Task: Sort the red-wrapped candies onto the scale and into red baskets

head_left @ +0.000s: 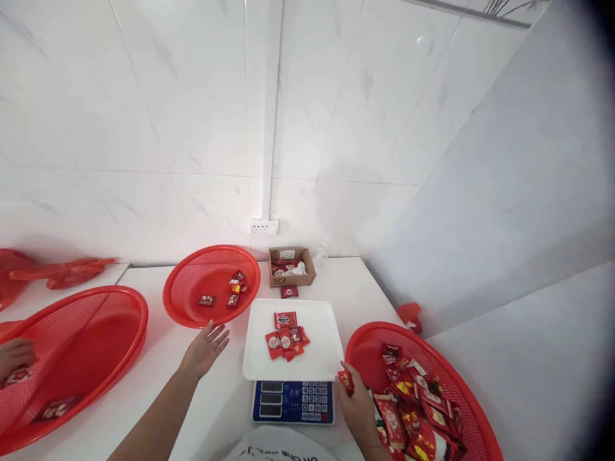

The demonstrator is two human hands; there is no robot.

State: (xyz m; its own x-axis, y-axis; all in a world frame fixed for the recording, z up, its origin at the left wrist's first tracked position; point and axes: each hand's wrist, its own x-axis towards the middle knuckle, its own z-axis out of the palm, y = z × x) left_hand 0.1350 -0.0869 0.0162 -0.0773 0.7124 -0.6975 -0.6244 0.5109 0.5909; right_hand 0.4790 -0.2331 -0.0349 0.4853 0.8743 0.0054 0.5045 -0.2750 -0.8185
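Note:
My left hand is spread with the palm turned up, holding nothing, just below the rim of a red plastic basket with a few packets in it. Between the fingers of my right hand is a small red packet, at the near right corner of a white tray. Several red packets lie in a loose pile on the tray. Under the tray's front edge shows the blue keypad of a weighing scale. To the right, a large red basket holds many mixed red packets.
Behind the tray stands a cardboard box of packets, with one red packet before it. At the left, another person's hand reaches over a red basket. Red plastic bags lie by the wall.

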